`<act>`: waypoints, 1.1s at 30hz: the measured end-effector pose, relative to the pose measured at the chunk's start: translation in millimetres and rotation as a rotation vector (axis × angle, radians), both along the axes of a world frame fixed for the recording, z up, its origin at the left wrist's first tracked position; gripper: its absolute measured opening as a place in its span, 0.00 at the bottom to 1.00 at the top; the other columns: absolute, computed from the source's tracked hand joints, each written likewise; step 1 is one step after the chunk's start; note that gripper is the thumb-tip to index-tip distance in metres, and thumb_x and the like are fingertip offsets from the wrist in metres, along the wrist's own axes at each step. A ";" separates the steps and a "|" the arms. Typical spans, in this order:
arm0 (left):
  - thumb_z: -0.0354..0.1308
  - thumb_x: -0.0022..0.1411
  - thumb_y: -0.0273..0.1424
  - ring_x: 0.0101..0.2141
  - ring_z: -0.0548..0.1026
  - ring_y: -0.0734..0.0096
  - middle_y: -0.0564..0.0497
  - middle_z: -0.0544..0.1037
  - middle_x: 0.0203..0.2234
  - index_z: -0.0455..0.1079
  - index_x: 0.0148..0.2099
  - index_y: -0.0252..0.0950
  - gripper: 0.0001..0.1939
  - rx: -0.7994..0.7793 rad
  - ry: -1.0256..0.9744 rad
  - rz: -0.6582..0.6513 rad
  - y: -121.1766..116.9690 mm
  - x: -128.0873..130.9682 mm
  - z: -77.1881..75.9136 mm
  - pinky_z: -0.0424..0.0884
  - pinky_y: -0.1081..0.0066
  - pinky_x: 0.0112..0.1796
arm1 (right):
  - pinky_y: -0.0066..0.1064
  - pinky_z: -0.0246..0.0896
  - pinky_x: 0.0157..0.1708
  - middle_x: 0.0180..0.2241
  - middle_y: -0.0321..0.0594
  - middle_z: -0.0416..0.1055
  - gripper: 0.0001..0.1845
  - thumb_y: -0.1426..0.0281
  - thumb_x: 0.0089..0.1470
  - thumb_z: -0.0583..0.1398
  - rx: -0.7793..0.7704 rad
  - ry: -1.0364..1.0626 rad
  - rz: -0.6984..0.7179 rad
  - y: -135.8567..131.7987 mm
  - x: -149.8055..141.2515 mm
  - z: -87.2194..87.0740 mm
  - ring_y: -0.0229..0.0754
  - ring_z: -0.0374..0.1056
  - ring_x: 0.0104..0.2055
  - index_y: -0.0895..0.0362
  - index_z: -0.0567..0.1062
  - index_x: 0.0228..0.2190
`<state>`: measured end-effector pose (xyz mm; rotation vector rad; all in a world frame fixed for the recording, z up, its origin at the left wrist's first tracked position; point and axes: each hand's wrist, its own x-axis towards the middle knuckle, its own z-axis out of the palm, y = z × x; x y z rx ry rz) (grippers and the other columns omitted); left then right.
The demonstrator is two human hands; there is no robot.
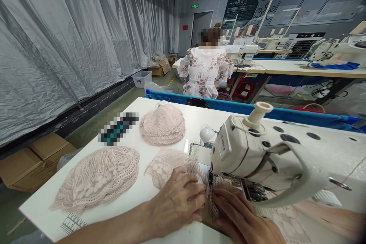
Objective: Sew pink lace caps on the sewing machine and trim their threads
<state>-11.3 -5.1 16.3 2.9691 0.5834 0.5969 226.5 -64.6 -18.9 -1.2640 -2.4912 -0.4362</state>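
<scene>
A white sewing machine (265,152) stands on the white table (143,194). A pale pink lace piece (168,166) lies under its needle area. My left hand (177,202) rests flat on this lace, fingers stretched toward the needle. My right hand (243,217) lies beside it, below the machine head, fingers pressing the lace edge down. Two stacks of the same pink lace sit to the left: one near (98,177), one farther back (163,124).
A person in a floral top (206,70) stands behind the table, facing away. More sewing machines (337,51) stand on tables at the back right. Cardboard boxes (34,160) lie on the floor at left, under a grey plastic curtain (71,34).
</scene>
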 end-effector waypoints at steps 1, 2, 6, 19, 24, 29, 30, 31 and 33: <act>0.51 0.68 0.36 0.52 0.66 0.63 0.49 0.73 0.49 0.63 0.51 0.34 0.14 -0.002 -0.004 0.000 -0.1 0.1 0.2 0.54 0.59 0.52 | 0.35 0.76 0.36 0.48 0.43 0.76 0.19 0.61 0.63 0.52 0.000 0.012 -0.003 0.1 -0.2 0.0 0.51 0.75 0.45 0.56 0.76 0.46; 0.51 0.68 0.37 0.52 0.66 0.63 0.48 0.73 0.49 0.63 0.51 0.33 0.14 -0.006 -0.008 0.000 -0.3 0.1 0.4 0.54 0.59 0.52 | 0.35 0.76 0.36 0.48 0.42 0.76 0.19 0.61 0.63 0.52 0.000 0.026 -0.005 0.2 -0.1 0.0 0.50 0.75 0.45 0.56 0.76 0.47; 0.52 0.67 0.39 0.52 0.65 0.61 0.48 0.72 0.50 0.63 0.51 0.33 0.17 -0.023 -0.020 -0.003 -1.5 -0.3 1.6 0.53 0.57 0.52 | 0.33 0.75 0.36 0.47 0.41 0.77 0.18 0.59 0.62 0.53 -0.024 0.070 -0.014 -0.2 1.4 0.0 0.48 0.75 0.45 0.53 0.75 0.48; 0.53 0.67 0.36 0.51 0.65 0.61 0.47 0.72 0.49 0.66 0.48 0.33 0.13 0.045 0.019 0.005 -2.5 0.1 5.8 0.56 0.58 0.50 | 0.32 0.75 0.35 0.47 0.43 0.76 0.20 0.56 0.61 0.53 -0.037 0.096 -0.047 -1.5 0.0 -1.6 0.49 0.75 0.45 0.52 0.76 0.46; 0.53 0.67 0.37 0.52 0.64 0.60 0.49 0.72 0.50 0.66 0.48 0.33 0.13 0.067 0.009 0.004 -3.2 -0.6 3.4 0.54 0.57 0.51 | 0.33 0.75 0.37 0.49 0.41 0.75 0.19 0.58 0.61 0.54 -0.046 0.074 -0.044 0.2 2.3 -5.2 0.49 0.74 0.45 0.52 0.76 0.48; 0.52 0.67 0.37 0.53 0.64 0.61 0.49 0.72 0.50 0.66 0.49 0.33 0.14 0.079 -0.006 0.000 -3.3 -1.4 0.7 0.52 0.56 0.52 | 0.32 0.76 0.35 0.46 0.40 0.77 0.18 0.57 0.60 0.55 -0.020 0.096 -0.014 0.9 3.0 -4.5 0.49 0.75 0.43 0.52 0.77 0.46; 0.53 0.67 0.37 0.52 0.64 0.61 0.49 0.72 0.50 0.66 0.49 0.33 0.14 0.085 -0.007 0.000 -3.3 -1.1 0.9 0.52 0.56 0.52 | 0.32 0.76 0.34 0.45 0.40 0.78 0.18 0.57 0.60 0.55 -0.024 0.108 -0.011 0.9 2.7 -3.0 0.48 0.76 0.43 0.52 0.77 0.46; 0.53 0.67 0.37 0.52 0.64 0.61 0.49 0.72 0.49 0.66 0.48 0.33 0.14 0.092 -0.012 0.002 -3.4 -0.6 1.3 0.52 0.56 0.52 | 0.32 0.76 0.34 0.45 0.40 0.78 0.18 0.57 0.61 0.55 -0.030 0.117 -0.009 0.7 2.4 -1.3 0.48 0.76 0.43 0.51 0.76 0.46; 0.54 0.66 0.37 0.51 0.65 0.61 0.49 0.73 0.48 0.66 0.47 0.33 0.13 0.103 -0.024 0.006 -3.7 0.4 2.6 0.53 0.57 0.52 | 0.32 0.76 0.34 0.45 0.40 0.77 0.18 0.57 0.61 0.54 -0.035 0.126 -0.010 0.3 1.7 1.7 0.48 0.76 0.43 0.51 0.76 0.46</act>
